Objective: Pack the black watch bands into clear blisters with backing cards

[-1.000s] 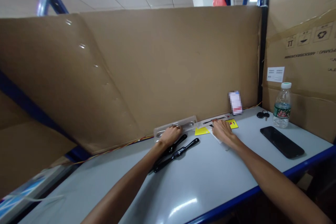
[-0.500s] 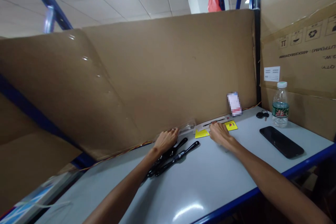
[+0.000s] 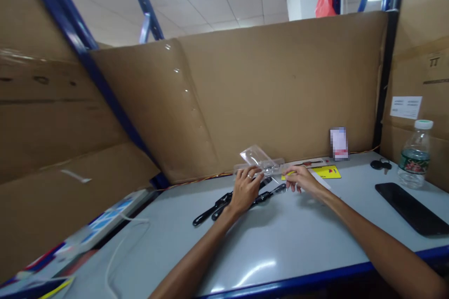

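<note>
Landmark: black tools, angled on the table. Left of them we've got the power strip and white cable. Our left hand is over their middle, fingers bent and spread at the clear packaging, just behind them; can't tell if we're gripping it. Our right hand is at their right end, fingers curled over the yellow card; can't tell what's pinched. Right of the tools: printed card, keys, black phone, upright bottle.
</note>
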`<state>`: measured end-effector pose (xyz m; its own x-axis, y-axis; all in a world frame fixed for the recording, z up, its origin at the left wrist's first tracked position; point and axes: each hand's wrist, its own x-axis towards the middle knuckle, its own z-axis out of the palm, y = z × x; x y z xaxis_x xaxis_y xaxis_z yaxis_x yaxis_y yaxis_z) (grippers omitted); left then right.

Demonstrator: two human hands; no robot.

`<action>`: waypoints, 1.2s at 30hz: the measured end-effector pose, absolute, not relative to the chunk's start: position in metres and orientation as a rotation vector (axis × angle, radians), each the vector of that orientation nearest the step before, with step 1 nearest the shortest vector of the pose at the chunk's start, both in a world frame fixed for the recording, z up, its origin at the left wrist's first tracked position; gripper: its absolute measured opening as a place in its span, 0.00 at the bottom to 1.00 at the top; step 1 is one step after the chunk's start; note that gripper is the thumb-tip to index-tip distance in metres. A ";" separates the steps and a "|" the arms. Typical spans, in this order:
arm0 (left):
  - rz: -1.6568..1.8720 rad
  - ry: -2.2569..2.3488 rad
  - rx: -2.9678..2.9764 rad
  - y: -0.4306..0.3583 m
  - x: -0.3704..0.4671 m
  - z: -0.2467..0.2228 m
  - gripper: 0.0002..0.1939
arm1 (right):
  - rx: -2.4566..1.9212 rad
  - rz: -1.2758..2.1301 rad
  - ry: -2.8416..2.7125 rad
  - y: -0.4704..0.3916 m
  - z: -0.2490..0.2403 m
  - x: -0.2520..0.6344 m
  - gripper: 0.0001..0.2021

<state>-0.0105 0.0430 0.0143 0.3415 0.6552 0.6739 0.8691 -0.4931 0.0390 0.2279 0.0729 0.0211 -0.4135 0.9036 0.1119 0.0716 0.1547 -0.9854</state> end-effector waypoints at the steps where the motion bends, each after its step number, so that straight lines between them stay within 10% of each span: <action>1: -1.170 -1.401 -2.220 0.041 -0.006 0.012 0.14 | -0.927 1.391 -1.630 0.070 0.018 0.222 0.11; 7: -3.108 -1.689 -1.854 0.038 0.020 0.017 0.31 | -0.811 1.501 -1.454 0.043 0.003 0.188 0.17; 11: -3.744 -1.586 -1.829 0.035 0.021 0.020 0.34 | -0.773 1.633 -1.502 0.027 0.002 0.182 0.18; 17: -3.920 -1.435 -1.767 0.043 0.011 0.011 0.34 | -0.929 1.556 -1.820 0.029 -0.002 0.181 0.21; 24: -4.022 -1.323 -1.715 0.054 -0.024 0.012 0.29 | -1.122 0.088 -2.375 0.040 -0.005 0.194 0.19; 36: -4.049 -1.282 -1.642 0.064 -0.042 -0.001 0.24 | -1.188 0.330 -2.728 0.039 0.019 0.214 0.05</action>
